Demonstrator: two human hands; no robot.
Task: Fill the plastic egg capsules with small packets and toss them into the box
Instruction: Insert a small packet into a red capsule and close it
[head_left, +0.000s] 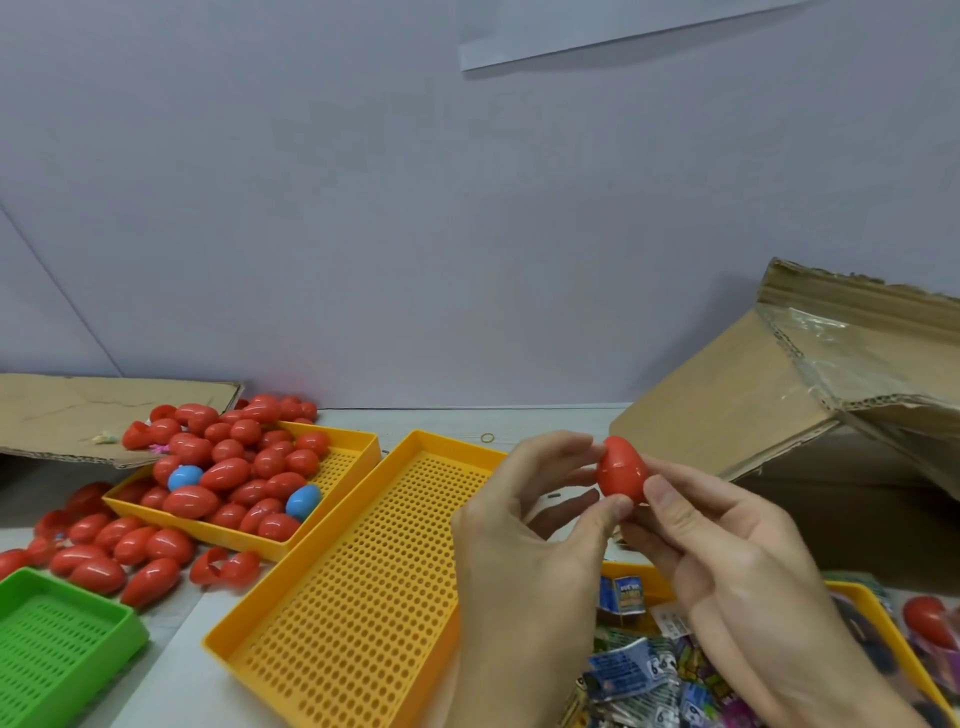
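Both hands hold one red egg capsule up in the air, above the surface. The left hand pinches it from the 9 o'clock side with thumb and fingers. The right hand pinches it from the 4 o'clock side. The egg looks closed.

Under the hands, at 6 o'clock, is a tray of small packets. The big cardboard box sits at 3 o'clock from the egg, with its flaps open. A long yellow tray with holes lies at 8 o'clock. Farther off at 9 o'clock, another yellow tray is piled with red eggs and two blue eggs. A green tray sits in the bottom left corner.
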